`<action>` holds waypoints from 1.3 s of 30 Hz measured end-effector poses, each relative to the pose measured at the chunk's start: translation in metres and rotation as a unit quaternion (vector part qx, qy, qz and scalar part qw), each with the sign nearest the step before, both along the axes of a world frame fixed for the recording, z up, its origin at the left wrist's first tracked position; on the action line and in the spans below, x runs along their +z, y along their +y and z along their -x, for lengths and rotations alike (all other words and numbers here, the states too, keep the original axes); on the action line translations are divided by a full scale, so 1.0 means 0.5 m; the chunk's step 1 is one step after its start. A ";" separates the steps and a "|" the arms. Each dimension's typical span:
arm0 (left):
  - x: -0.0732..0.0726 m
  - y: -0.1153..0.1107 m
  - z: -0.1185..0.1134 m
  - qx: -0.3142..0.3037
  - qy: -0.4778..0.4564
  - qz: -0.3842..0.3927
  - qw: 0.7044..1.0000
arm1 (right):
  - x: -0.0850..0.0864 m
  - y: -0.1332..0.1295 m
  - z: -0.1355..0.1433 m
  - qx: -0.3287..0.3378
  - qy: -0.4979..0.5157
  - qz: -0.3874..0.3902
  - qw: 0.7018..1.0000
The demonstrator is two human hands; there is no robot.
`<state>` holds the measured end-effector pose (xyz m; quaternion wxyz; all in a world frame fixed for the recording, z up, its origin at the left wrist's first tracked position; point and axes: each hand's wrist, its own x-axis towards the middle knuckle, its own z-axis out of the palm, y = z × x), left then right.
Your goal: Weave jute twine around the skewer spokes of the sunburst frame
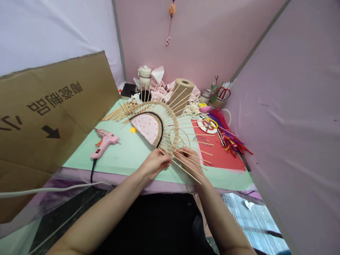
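A half-round craft piece with pink dotted fabric, a black rim and thin wooden sticks fanning outward lies over the table. A woven twine band arcs across the sticks, apart from the rim. My left hand pinches the lower end of the piece, by the lowest sticks. Close beside it, my right hand has its fingers closed at the lower end of the twine band, with sticks passing over the hand. A loose loop of thin twine appears behind the sticks. Exactly what the right fingertips grip is partly hidden.
A pink glue gun rests at left beside a large cardboard sheet. Behind stand a twine roll and a white jar. Red paper, colourful pipe cleaners and red-handled scissors are at right.
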<state>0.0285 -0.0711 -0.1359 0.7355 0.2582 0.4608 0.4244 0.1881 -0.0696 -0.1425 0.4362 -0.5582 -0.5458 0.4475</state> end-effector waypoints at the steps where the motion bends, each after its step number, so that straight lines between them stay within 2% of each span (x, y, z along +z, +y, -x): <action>1: 0.000 -0.001 -0.002 0.006 0.002 -0.003 1.000 | -0.001 0.000 0.000 0.001 -0.002 -0.002 1.000; 7: -0.002 -0.004 -0.004 0.021 -0.012 -0.004 1.000 | -0.001 -0.001 0.002 0.004 -0.010 -0.005 1.000; 13: 0.012 -0.007 -0.001 0.035 -0.067 0.024 0.997 | -0.002 -0.001 0.004 0.005 0.006 -0.001 1.000; 23: 0.010 -0.007 -0.015 0.048 -0.039 -0.011 0.998 | -0.001 -0.002 0.000 0.019 -0.019 -0.010 1.000; 29: 0.011 -0.004 -0.008 0.054 -0.083 0.025 0.995 | -0.011 0.000 -0.001 0.017 -0.023 -0.022 0.999; 39: 0.004 -0.006 -0.016 0.050 -0.012 0.000 0.999 | -0.006 -0.005 0.000 0.020 -0.035 -0.024 0.999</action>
